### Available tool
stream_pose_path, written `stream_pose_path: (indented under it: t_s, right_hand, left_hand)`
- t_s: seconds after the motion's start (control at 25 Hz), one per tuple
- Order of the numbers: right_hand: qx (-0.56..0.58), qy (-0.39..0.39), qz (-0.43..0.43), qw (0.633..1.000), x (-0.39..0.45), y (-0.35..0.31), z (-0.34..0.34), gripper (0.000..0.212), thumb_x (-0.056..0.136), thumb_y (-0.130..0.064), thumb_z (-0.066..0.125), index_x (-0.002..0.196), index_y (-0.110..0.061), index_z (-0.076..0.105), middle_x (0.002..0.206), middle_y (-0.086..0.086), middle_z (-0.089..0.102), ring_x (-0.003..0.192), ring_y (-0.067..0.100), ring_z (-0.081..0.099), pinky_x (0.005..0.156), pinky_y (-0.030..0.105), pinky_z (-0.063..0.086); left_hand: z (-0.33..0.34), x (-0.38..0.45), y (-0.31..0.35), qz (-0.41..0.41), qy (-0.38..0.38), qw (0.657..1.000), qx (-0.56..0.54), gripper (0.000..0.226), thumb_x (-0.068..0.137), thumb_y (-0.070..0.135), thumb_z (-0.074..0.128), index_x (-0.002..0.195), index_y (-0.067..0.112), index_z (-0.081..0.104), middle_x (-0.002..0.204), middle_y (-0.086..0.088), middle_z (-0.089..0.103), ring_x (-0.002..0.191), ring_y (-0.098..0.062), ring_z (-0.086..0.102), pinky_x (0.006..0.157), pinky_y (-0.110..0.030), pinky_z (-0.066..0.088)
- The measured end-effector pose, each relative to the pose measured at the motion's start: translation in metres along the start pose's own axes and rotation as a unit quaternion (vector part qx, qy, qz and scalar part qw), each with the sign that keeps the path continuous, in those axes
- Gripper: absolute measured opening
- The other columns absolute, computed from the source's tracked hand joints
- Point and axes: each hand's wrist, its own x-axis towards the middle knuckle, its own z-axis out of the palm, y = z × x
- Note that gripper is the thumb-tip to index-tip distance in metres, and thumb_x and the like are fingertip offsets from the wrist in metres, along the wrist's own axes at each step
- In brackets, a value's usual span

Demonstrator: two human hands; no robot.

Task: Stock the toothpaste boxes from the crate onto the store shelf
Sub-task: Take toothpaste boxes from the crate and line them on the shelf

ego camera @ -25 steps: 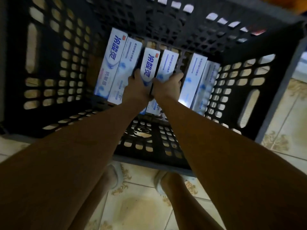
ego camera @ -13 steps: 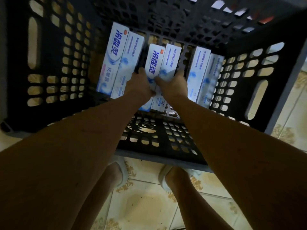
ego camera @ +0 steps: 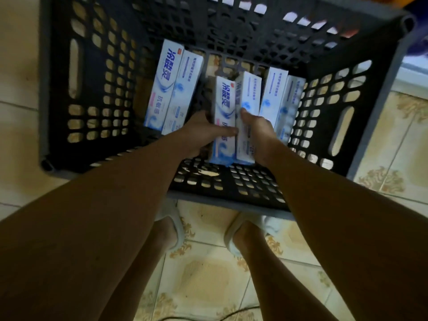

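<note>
Down in the crate (ego camera: 58, 93), near the middle of its floor, both hands on one pair of toothpaste boxes. Left hand (ego camera: 196, 133) wrapped on the left box of the middle pair (ego camera: 223, 105), thumb laid across its printed face. Right hand (ego camera: 259, 133) cupping the right box (ego camera: 246, 98) from the outer side, thumb up on its front. Each grip pressed together around its own box, the two boxes squeezed flat against each other, probably so both come out as one block rather than one at a time. Held low on the boxes, near the ends closest to the body, seemingly to lever the far ends up off the grid floor.

Two more pairs lying loose in the crate: one at 10 o'clock from the hands (ego camera: 171, 86), one at 2 o'clock (ego camera: 280, 100) hard against the right wall. Lying lengthwise, side by side, faces up, which leaves room for fingers between the pairs.

No shelf in view; only tiled floor (ego camera: 208, 279) around the crate at 6 o'clock, with two slippered feet planted close to the near rim for a straight reach down. Six boxes visible in the crate, so most of the stocking judged not yet done.
</note>
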Motion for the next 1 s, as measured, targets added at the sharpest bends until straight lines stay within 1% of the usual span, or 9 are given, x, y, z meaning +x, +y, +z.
stream_pose_path:
  t_s: [0.12, 0.28, 0.44, 0.56, 0.68, 0.8, 0.88, 0.92, 1.0]
  right_hand:
    - [0.015, -0.020, 0.003, 1.000, -0.057, -0.019, -0.007, 0.082, 0.062, -0.061, 0.081, 0.128, -0.021, 0.055, 0.112, 0.005, 0.073, 0.096, 0.027, 0.072, 0.087, 0.051, 0.057]
    - [0.005, -0.040, -0.011, 0.999, -0.162, -0.070, -0.017, 0.046, 0.079, -0.030, 0.080, 0.110, -0.018, 0.048, 0.099, 0.008, 0.074, 0.085, 0.025, 0.074, 0.069, 0.041, 0.061]
    - [-0.054, -0.084, -0.052, 0.994, -0.294, -0.155, -0.020, 0.036, 0.081, -0.026, 0.078, 0.105, -0.012, 0.054, 0.094, 0.012, 0.074, 0.077, 0.026, 0.072, 0.062, 0.034, 0.056]
    - [-0.075, -0.133, -0.081, 0.985, -0.411, -0.219, -0.012, 0.056, 0.072, -0.037, 0.080, 0.113, -0.004, 0.060, 0.109, 0.016, 0.071, 0.095, 0.037, 0.070, 0.086, 0.048, 0.057]
    - [-0.092, -0.160, -0.130, 0.974, -0.514, -0.262, -0.006, 0.042, 0.081, -0.036, 0.076, 0.116, -0.013, 0.066, 0.110, 0.014, 0.073, 0.104, 0.035, 0.069, 0.095, 0.050, 0.053]
    - [-0.155, -0.186, -0.196, 0.950, -0.597, -0.295, -0.006, 0.030, 0.085, -0.029, 0.074, 0.111, -0.015, 0.067, 0.092, -0.002, 0.077, 0.089, 0.018, 0.072, 0.081, 0.033, 0.056]
    - [-0.190, -0.207, -0.225, 0.933, -0.636, -0.316, -0.010, 0.014, 0.089, -0.020, 0.070, 0.101, -0.014, 0.067, 0.074, -0.007, 0.076, 0.071, 0.009, 0.071, 0.068, 0.022, 0.054]
    - [-0.208, -0.210, -0.234, 0.926, -0.652, -0.325, -0.012, 0.013, 0.090, -0.019, 0.070, 0.100, -0.012, 0.066, 0.072, -0.006, 0.075, 0.066, 0.009, 0.071, 0.064, 0.021, 0.054]
    - [-0.239, -0.214, -0.256, 0.912, -0.679, -0.344, -0.015, 0.021, 0.088, -0.022, 0.072, 0.103, -0.010, 0.065, 0.076, 0.001, 0.076, 0.067, 0.015, 0.070, 0.066, 0.027, 0.056]
  left_hand:
    - [0.010, -0.051, 0.031, -0.018, -0.048, 0.997, -0.065, 0.039, 0.078, -0.001, 0.076, 0.108, 0.023, 0.066, 0.106, 0.002, 0.075, 0.099, -0.016, 0.071, 0.085, -0.041, 0.058]
    - [0.010, -0.141, 0.083, -0.027, -0.095, 0.993, -0.069, 0.080, 0.065, 0.006, 0.086, 0.136, 0.016, 0.051, 0.124, -0.005, 0.069, 0.114, -0.028, 0.066, 0.095, -0.057, 0.051]
    - [0.017, -0.274, 0.166, -0.007, -0.072, 0.993, -0.094, 0.064, 0.075, -0.002, 0.078, 0.128, 0.021, 0.053, 0.128, -0.007, 0.066, 0.113, -0.028, 0.065, 0.094, -0.053, 0.052]
    - [0.018, -0.386, 0.236, 0.053, -0.086, 0.988, -0.118, 0.080, 0.076, -0.008, 0.072, 0.142, 0.022, 0.040, 0.133, -0.009, 0.063, 0.119, -0.030, 0.062, 0.099, -0.056, 0.048]
    - [0.020, -0.476, 0.286, 0.125, -0.105, 0.978, -0.130, 0.075, 0.083, -0.015, 0.060, 0.144, 0.024, 0.038, 0.135, -0.011, 0.060, 0.121, -0.031, 0.060, 0.101, -0.055, 0.046]
    - [0.027, -0.552, 0.326, 0.144, -0.083, 0.974, -0.156, 0.063, 0.077, 0.006, 0.069, 0.137, 0.014, 0.050, 0.120, -0.014, 0.067, 0.107, -0.030, 0.067, 0.095, -0.049, 0.051]
    - [0.037, -0.591, 0.354, 0.158, -0.032, 0.966, -0.203, 0.035, 0.084, 0.018, 0.069, 0.117, 0.012, 0.061, 0.098, -0.013, 0.072, 0.087, -0.025, 0.071, 0.081, -0.039, 0.057]
    - [0.042, -0.607, 0.365, 0.170, -0.008, 0.960, -0.224, 0.019, 0.091, 0.019, 0.063, 0.108, 0.013, 0.062, 0.083, -0.009, 0.073, 0.073, -0.020, 0.072, 0.070, -0.034, 0.058]
    - [0.049, -0.634, 0.384, 0.207, 0.023, 0.945, -0.252, 0.015, 0.096, 0.020, 0.053, 0.108, 0.014, 0.061, 0.070, -0.003, 0.071, 0.061, -0.015, 0.068, 0.060, -0.028, 0.053]
